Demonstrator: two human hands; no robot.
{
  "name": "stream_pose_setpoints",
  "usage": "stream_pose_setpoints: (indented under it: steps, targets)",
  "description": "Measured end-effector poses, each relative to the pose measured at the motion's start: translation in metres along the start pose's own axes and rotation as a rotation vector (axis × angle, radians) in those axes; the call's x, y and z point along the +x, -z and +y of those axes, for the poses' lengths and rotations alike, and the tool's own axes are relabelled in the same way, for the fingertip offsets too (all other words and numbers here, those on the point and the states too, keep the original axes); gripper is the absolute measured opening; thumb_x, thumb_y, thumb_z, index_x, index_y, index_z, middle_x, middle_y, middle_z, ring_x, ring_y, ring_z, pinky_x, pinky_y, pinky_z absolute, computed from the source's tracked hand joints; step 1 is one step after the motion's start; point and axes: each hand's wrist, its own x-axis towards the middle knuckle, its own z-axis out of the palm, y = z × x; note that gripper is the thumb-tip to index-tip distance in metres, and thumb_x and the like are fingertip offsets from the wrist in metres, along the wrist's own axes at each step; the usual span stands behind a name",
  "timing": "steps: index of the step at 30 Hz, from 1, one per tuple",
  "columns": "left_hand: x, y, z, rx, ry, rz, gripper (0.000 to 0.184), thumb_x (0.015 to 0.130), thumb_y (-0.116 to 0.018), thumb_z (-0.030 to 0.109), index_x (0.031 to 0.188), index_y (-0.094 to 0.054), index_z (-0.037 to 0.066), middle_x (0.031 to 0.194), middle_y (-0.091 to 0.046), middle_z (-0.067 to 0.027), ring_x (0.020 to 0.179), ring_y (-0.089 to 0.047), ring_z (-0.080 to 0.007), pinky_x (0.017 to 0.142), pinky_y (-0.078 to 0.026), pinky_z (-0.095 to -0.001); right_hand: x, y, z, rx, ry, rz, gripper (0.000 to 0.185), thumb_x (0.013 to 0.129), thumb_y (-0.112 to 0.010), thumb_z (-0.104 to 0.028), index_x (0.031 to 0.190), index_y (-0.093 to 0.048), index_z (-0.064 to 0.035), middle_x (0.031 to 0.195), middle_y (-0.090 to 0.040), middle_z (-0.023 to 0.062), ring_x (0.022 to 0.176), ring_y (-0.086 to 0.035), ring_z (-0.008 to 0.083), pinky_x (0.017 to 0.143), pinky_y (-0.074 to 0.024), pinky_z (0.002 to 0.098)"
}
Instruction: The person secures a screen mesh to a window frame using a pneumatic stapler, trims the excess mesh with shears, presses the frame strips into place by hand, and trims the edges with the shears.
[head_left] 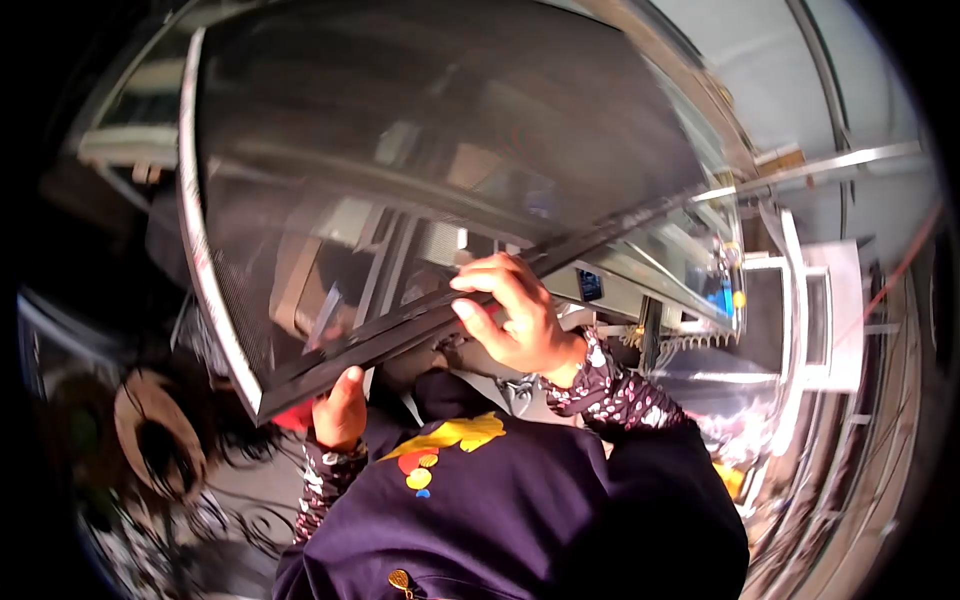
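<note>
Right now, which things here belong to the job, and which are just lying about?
In the job: mesh screen panel; left hand and right hand at its frame.
Apparently lying about: tan ring-shaped roll; pale coiled hose.

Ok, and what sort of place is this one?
Probably a workshop, perhaps for window or door screens: it shows a large framed mesh panel, a pale coiled hose and tangled dark strands.

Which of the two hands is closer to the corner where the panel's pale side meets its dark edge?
The left hand, at the dark edge near that corner; the right hand is farther along the same edge.
</note>
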Motion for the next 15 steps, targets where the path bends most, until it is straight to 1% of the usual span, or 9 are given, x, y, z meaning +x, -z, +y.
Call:
stream_pose_setpoints:
  steps: [2,4,6,7,8,10,12,14,15]
  targets:
    - [0.002,-0.009,0.006,-0.068,0.079,-0.010,0.055,0.086,-0.058,0.012,0.134,-0.035,-0.003,0.132,-0.046,-0.0140,0.125,-0.041,-0.0243,0.110,-0.023,-0.0396,-0.037,0.030,0.012,-0.016,-0.177,0.160,0.016,0.080,-0.064,-0.008,0.096,-0.061,-0.0033,0.090,-0.062,0.0084,0.082,-0.060,0.0235,0.077,-0.0470,0.0334]
    - [0.009,-0.015,0.017,0.049,0.061,-0.017,0.055,0.088,-0.056,0.013,0.136,-0.035,-0.003,0.132,-0.046,-0.0150,0.125,-0.042,-0.0256,0.110,-0.024,-0.0408,-0.067,0.065,0.030,-0.104,-0.373,0.248,0.019,0.082,-0.063,-0.007,0.100,-0.059,-0.0021,0.092,-0.061,0.0085,0.083,-0.060,0.0192,0.076,-0.0469,0.0300]
    - [0.007,-0.005,0.017,0.057,0.102,0.023,0.055,0.089,-0.053,0.012,0.137,-0.032,-0.003,0.134,-0.045,-0.0157,0.125,-0.042,-0.0260,0.110,-0.024,-0.0399,-0.105,0.104,0.059,-0.196,-0.450,0.426,0.025,0.084,-0.061,-0.007,0.108,-0.055,-0.0023,0.096,-0.060,0.0086,0.085,-0.059,0.0160,0.077,-0.0467,0.0282]
    - [0.008,0.000,0.015,0.013,0.085,0.019,0.042,0.094,-0.046,0.012,0.132,-0.040,-0.006,0.129,-0.051,-0.0141,0.121,-0.046,-0.0215,0.108,-0.028,-0.0342,-0.123,0.124,0.073,-0.231,-0.481,0.518,0.028,0.085,-0.061,-0.007,0.112,-0.053,-0.0029,0.098,-0.059,0.0084,0.085,-0.058,0.0162,0.077,-0.0469,0.0290]
    - [0.008,-0.001,0.022,-0.012,0.126,-0.084,0.038,0.095,-0.047,0.014,0.128,-0.045,-0.006,0.129,-0.052,-0.0131,0.119,-0.047,-0.0208,0.107,-0.030,-0.0337,-0.143,0.145,0.088,-0.263,-0.510,0.608,0.032,0.086,-0.060,-0.007,0.116,-0.051,-0.0035,0.100,-0.058,0.0083,0.086,-0.058,0.0165,0.078,-0.0472,0.0297]
    - [0.007,0.005,0.026,0.014,0.115,0.005,0.036,0.095,-0.049,0.016,0.124,-0.048,-0.006,0.126,-0.053,-0.0132,0.119,-0.047,-0.0204,0.106,-0.031,-0.0323,-0.193,0.188,0.122,-0.424,-0.653,0.687,0.037,0.085,-0.060,-0.008,0.119,-0.048,-0.0034,0.103,-0.057,0.0095,0.089,-0.057,0.0177,0.080,-0.0465,0.0303]
    - [0.006,-0.001,0.032,0.018,0.152,-0.013,0.036,0.094,-0.052,0.017,0.121,-0.049,-0.007,0.122,-0.056,-0.0130,0.117,-0.048,-0.0202,0.105,-0.032,-0.0311,-0.227,0.229,0.146,-0.416,-0.875,0.821,0.042,0.082,-0.062,-0.008,0.121,-0.047,-0.0031,0.108,-0.056,0.0128,0.099,-0.054,0.0224,0.087,-0.0437,0.0338]
    - [0.007,0.000,0.026,0.105,0.073,0.209,0.029,0.094,-0.053,0.017,0.113,-0.054,-0.005,0.110,-0.060,-0.0103,0.105,-0.054,-0.0178,0.097,-0.038,-0.0286,-0.281,0.277,0.208,-0.911,-0.770,0.751,0.049,0.080,-0.066,-0.016,0.123,-0.046,-0.0025,0.113,-0.054,0.0158,0.105,-0.052,0.0279,0.092,-0.0404,0.0391]
    - [0.008,0.005,0.025,0.108,0.063,0.201,0.028,0.094,-0.052,0.016,0.112,-0.055,-0.006,0.108,-0.061,-0.0100,0.103,-0.054,-0.0174,0.096,-0.039,-0.0286,-0.286,0.297,0.222,-1.015,-0.905,0.711,0.053,0.079,-0.067,-0.021,0.124,-0.046,-0.0023,0.115,-0.052,0.0178,0.109,-0.049,0.0315,0.095,-0.0370,0.0430]
